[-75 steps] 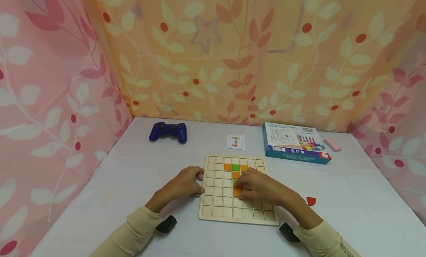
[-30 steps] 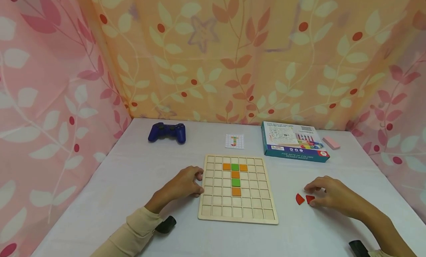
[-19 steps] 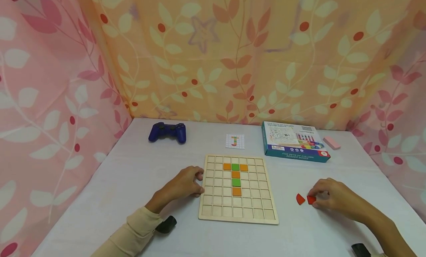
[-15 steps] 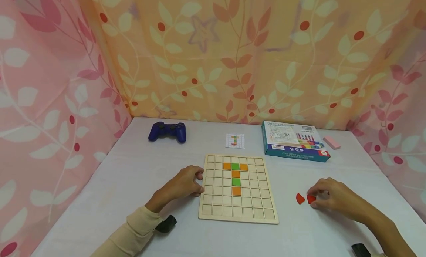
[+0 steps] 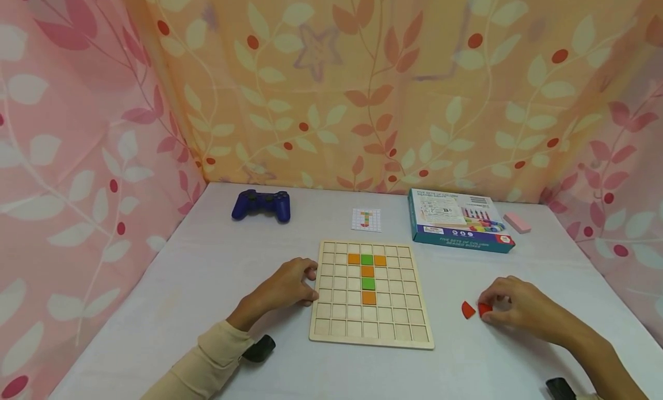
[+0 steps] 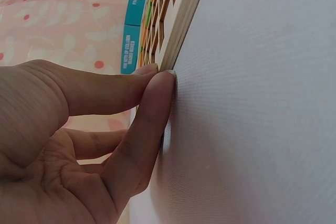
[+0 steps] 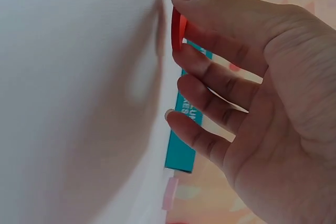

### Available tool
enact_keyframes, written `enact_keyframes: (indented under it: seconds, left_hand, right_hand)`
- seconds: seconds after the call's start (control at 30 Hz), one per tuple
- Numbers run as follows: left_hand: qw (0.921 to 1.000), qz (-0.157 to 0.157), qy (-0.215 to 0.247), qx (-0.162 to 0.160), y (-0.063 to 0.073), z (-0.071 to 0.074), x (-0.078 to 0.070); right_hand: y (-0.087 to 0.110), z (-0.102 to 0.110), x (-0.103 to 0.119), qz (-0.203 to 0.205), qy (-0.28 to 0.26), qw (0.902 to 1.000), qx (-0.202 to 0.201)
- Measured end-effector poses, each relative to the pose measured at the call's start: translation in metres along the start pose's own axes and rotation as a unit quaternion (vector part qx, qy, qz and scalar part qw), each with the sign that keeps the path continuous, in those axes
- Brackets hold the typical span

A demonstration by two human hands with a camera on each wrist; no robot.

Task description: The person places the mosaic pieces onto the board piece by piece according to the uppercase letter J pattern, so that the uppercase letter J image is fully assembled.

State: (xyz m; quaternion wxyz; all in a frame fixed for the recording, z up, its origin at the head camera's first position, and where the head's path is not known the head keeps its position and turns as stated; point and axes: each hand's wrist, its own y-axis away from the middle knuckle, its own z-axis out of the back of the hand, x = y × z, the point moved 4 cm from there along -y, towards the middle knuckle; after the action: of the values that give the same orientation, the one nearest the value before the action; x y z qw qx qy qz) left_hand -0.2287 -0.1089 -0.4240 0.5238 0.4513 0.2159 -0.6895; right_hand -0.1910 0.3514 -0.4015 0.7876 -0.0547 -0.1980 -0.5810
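Observation:
A wooden grid board (image 5: 339, 329) lies in the middle of the table with orange and green square tiles set in a T shape, one being the green tile (image 5: 368, 284). At its left edge my left hand (image 5: 282, 283) holds on with thumb and finger; the left wrist view has both fingertips meeting at the board's rim (image 6: 181, 19). Off to the right, my right hand (image 5: 510, 302) pinches a red quarter-circle tile (image 7: 178, 27) between thumb and fingertips, its other fingers loosely bent. A second red quarter-circle tile (image 5: 468, 310) lies just left of that hand.
Behind the board lies a small pattern card (image 5: 366, 220) with a coloured figure on a grid. A blue game controller (image 5: 261, 205) is at back left. A teal-edged box (image 5: 461, 220) and a pink block (image 5: 517, 223) are at back right.
My right hand has gone from the board to the red tiles on the right and taken one between thumb and fingers. My left hand has stayed at the board's left edge.

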Motion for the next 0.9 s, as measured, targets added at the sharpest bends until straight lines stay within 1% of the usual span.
enact_keyframes:
  seconds: [0.17, 0.3, 0.43, 0.7, 0.9]
  left_hand:
    - [1.0, -0.002, -0.003, -0.002, -0.001, 0.0, 0.0]
    - [1.0, -0.003, -0.002, -0.001, 0.0, 0.0, 0.0]
    - [1.0, -0.007, -0.002, -0.001, 0.001, 0.0, -0.001]
    - [0.9999, -0.007, -0.009, -0.002, 0.003, 0.001, -0.002]
    - [0.9999, -0.004, -0.014, -0.004, 0.004, 0.002, -0.002]
  right_hand:
    - [-0.004, 0.001, 0.012, 0.023, 0.002, 0.9996, -0.014]
    - [-0.012, -0.002, 0.027, 0.032, -0.015, 0.9993, -0.008]
    - [-0.023, -0.004, 0.046, 0.052, -0.018, 0.9985, -0.004]
    - [-0.047, -0.015, 0.085, 0.117, -0.029, 0.9926, 0.014]
    - [-0.064, -0.026, 0.115, 0.151, -0.025, 0.9876, 0.035]
